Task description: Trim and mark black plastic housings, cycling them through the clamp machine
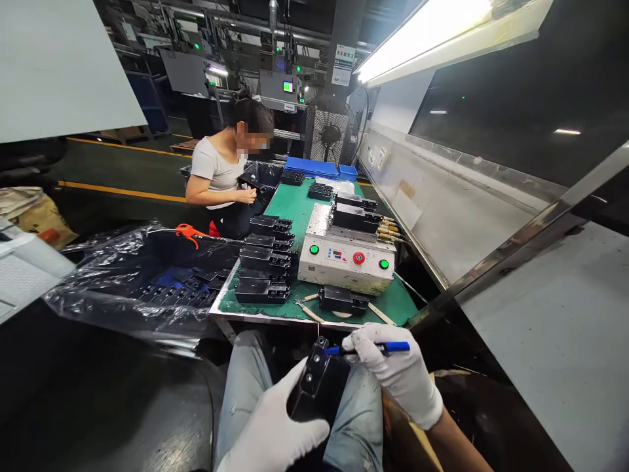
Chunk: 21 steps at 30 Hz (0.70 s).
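Observation:
My left hand (pixel 275 426), in a white glove, grips a black plastic housing (pixel 322 390) above my lap. The housing is tilted, and two round metal-looking spots show near its upper end. In my gloved right hand (pixel 393 367) is a blue marker pen (pixel 393 347), pinched between thumb and fingers. Its tip end lies at the upper right edge of the housing; whether it touches I cannot tell. Just beyond my hands, another black housing (pixel 344 300) lies at the table's near edge, beside a pair of pliers (pixel 310 309) with pale handles.
Several black housings (pixel 265 259) line the left of the green table (pixel 287 196). A white control box (pixel 346 262) with buttons stands on the right, carrying more housings. A plastic-lined bin (pixel 122 288) is at left, with an orange air gun (pixel 189 233). A co-worker (pixel 219 170) sits beyond.

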{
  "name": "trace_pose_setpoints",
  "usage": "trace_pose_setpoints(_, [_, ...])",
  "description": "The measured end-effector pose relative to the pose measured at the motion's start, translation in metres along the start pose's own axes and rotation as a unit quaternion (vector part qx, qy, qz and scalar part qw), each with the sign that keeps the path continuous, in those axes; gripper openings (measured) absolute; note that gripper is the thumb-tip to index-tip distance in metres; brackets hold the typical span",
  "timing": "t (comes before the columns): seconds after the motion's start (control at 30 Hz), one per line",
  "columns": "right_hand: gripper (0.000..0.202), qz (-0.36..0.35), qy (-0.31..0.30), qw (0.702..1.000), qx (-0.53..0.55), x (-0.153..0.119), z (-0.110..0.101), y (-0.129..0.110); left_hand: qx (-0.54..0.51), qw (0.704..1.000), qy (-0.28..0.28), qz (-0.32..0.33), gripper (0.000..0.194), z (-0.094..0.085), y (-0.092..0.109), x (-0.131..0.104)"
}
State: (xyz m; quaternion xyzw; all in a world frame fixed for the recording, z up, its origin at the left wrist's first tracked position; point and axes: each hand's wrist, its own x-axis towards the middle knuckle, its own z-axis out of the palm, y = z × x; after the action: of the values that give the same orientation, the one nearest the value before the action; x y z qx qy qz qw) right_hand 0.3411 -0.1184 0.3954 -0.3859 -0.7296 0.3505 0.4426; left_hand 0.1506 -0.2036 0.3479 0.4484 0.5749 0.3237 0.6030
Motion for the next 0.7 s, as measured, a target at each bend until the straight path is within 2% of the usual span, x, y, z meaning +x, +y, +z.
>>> trace_pose_setpoints(0.17, [0.024,-0.049,-0.024,0.997,-0.061,-0.005,0.009,0.003,0.023,1.0,-0.021,-0.002,0.079,-0.002,0.004,0.001])
trace_pose_setpoints(0.33, [0.027,-0.06,-0.01,0.994,-0.087,-0.008,0.009,0.008,0.006,1.0,-0.009,0.016,0.076,0.0,-0.012,0.006])
trace_pose_setpoints(0.43, [0.027,-0.052,-0.017,0.996,-0.071,-0.013,0.01,0.006,-0.018,0.999,-0.024,0.046,0.074,-0.001,-0.02,0.009])
trace_pose_setpoints(0.53, [0.027,-0.057,-0.033,0.995,-0.072,-0.017,0.013,0.003,-0.039,0.996,-0.039,0.074,0.075,-0.002,-0.018,0.012])
trace_pose_setpoints(0.7, [0.027,-0.081,-0.047,0.99,-0.1,-0.016,0.022,0.005,-0.038,0.995,-0.037,0.083,0.07,-0.002,-0.011,0.015])
